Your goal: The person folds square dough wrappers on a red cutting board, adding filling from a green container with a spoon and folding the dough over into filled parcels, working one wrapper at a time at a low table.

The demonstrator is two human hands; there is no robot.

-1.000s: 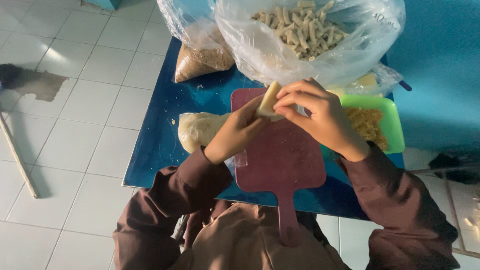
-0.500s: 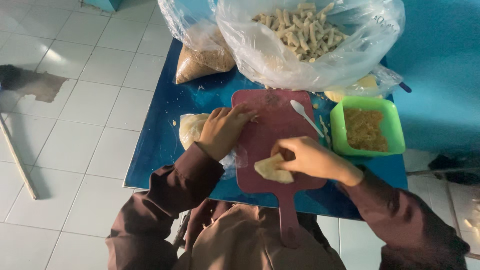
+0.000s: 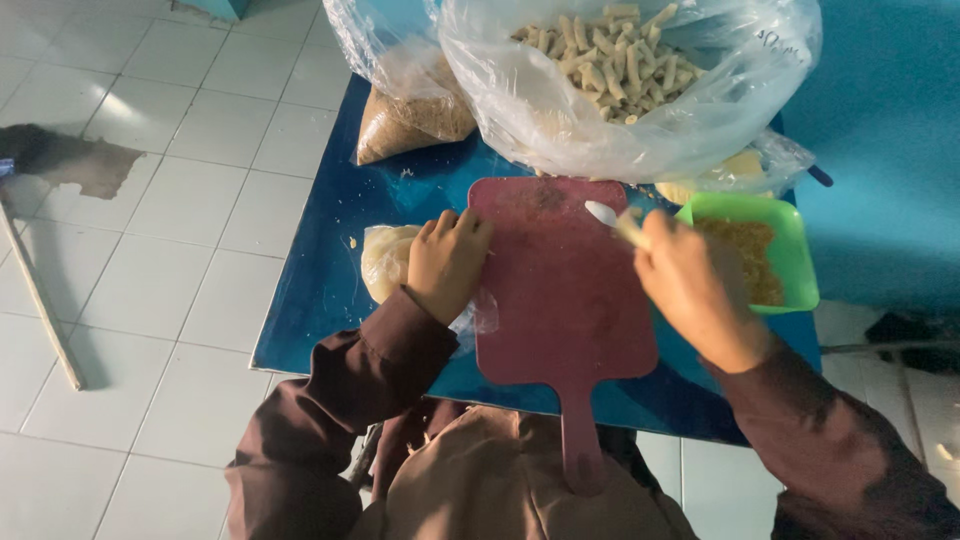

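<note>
Dough piece has gone from the dark red plastic cutting board (image 3: 560,290); right hand (image 3: 690,285) now grips a white spoon (image 3: 615,220), left hand (image 3: 447,262) lies open on a pale dough bag (image 3: 385,260).

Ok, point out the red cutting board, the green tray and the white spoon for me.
red cutting board (image 3: 560,300): head view, bare middle of its flat face.
green tray (image 3: 797,250): head view, right rim.
white spoon (image 3: 603,212): head view, rounded white end sticking out past the right hand (image 3: 692,285).
</note>
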